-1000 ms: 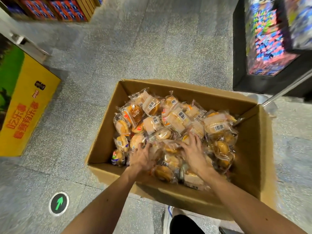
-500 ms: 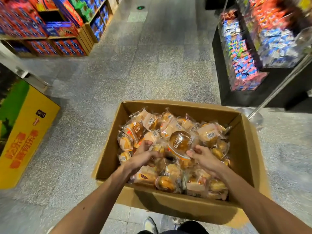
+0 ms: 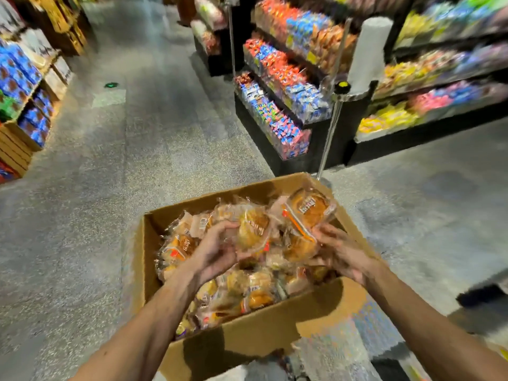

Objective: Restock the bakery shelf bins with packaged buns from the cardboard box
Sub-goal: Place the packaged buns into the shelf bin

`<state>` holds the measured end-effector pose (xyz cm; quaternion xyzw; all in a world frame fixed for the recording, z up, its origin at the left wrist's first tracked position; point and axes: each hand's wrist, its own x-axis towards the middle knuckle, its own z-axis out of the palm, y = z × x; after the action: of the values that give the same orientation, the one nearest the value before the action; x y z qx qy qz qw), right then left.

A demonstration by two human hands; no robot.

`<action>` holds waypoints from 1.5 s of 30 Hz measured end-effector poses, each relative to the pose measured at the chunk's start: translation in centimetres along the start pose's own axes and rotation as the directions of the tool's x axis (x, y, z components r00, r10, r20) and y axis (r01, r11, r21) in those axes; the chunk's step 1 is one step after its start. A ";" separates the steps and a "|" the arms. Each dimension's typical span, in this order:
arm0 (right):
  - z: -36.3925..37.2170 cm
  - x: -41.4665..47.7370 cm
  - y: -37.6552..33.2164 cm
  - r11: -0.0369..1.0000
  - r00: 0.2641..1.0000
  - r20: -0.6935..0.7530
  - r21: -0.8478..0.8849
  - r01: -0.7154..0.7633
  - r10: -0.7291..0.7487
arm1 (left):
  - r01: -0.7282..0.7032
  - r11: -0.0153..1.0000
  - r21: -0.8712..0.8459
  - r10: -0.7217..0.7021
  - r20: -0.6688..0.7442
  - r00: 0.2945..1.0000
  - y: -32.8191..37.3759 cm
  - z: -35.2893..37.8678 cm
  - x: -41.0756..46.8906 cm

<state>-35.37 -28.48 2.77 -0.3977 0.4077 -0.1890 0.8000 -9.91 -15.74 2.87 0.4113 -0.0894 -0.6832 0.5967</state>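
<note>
Several buns in clear wrappers are bunched between both hands, held just above the heap of wrapped buns that fills the box. The left hand curls round the bunch's left side and the right hand grasps its right side. The box stands on a grey floor. Beyond it on the right are shelves of bright packets, blurred, with a metal pole in front of them.

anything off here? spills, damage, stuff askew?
Nothing stands out: packaged buns lie heaped inside the cardboard box, none spilled on the floor; left hand and right hand each grip packs above it. Shelves too blurred to judge.
</note>
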 end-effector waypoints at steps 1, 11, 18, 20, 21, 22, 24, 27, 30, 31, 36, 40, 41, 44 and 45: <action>-0.1 -1.5 0.5 0.998 1.000 -0.012 0.062 0.022 -0.022 | 0.022 0.999 0.025 -0.024 0.057 0.998 -0.2 0.6 -0.3; -4.8 -20.0 4.4 0.909 0.904 -0.335 0.223 0.351 -0.267 | 0.189 0.901 0.391 -0.312 0.280 0.908 -9.3 14.1 -2.1; -10.2 -35.9 9.6 0.803 0.732 -0.570 0.195 0.562 -0.374 | 0.021 0.694 0.719 -0.432 0.394 0.811 -19.8 25.5 -5.4; -11.3 -40.9 11.7 0.774 0.673 -0.647 0.197 0.602 -0.359 | -0.085 0.608 0.789 -0.451 0.432 0.781 -23.9 28.3 -6.9; -12.0 -43.4 12.9 0.760 0.647 -0.676 0.196 0.619 -0.353 | -0.121 0.575 0.809 -0.463 0.444 0.767 -26.1 29.7 -7.9; -12.7 -45.9 14.2 0.747 0.622 -0.702 0.194 0.636 -0.347 | -0.140 0.558 0.818 -0.476 0.453 0.754 -28.4 31.1 -8.9; -14.1 -51.1 16.7 0.727 0.568 -0.756 0.184 0.662 -0.326 | -0.149 0.576 0.804 -0.482 0.481 0.733 -33.0 33.9 -11.1; -16.3 -59.0 20.4 0.687 0.492 -0.822 0.181 0.703 -0.287 | -0.148 0.586 0.797 -0.496 0.497 0.712 -40.5 37.8 -15.4; -18.5 -66.8 23.6 0.647 0.410 -0.885 0.182 0.741 -0.221 | -0.114 0.584 0.804 -0.536 0.488 0.689 -48.0 40.8 -20.0; -18.9 -69.2 24.5 0.632 0.392 -0.897 0.187 0.752 -0.202 | -0.092 0.582 0.808 -0.557 0.478 0.679 -50.5 41.8 -21.4; -22.3 -78.2 28.1 0.567 0.308 -0.941 0.178 0.804 -0.142 | -0.012 0.589 0.808 -0.655 0.486 0.579 -59.7 46.6 -28.0; -25.8 -83.0 29.8 0.522 0.276 -0.944 0.145 0.840 -0.182 | -0.206 0.501 0.841 -0.679 0.529 0.508 -65.7 50.2 -31.4; -26.7 -83.9 30.2 0.518 0.265 -0.948 0.140 0.844 -0.175 | -0.260 0.472 0.843 -0.667 0.534 0.519 -67.0 51.1 -31.7; -30.3 -86.0 31.2 0.498 0.244 -0.959 0.145 0.855 -0.140 | -0.471 0.394 0.789 -0.568 0.612 0.550 -70.9 54.3 -31.7; -31.5 -86.6 31.3 0.504 0.241 -0.962 0.146 0.852 -0.129 | -0.529 0.400 0.749 -0.525 0.660 0.538 -72.3 55.3 -31.3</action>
<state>-113.00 29.75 10.47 -0.0411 0.4867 -0.7588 0.4310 -102.07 11.39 8.53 0.2799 -0.7230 -0.6156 0.1413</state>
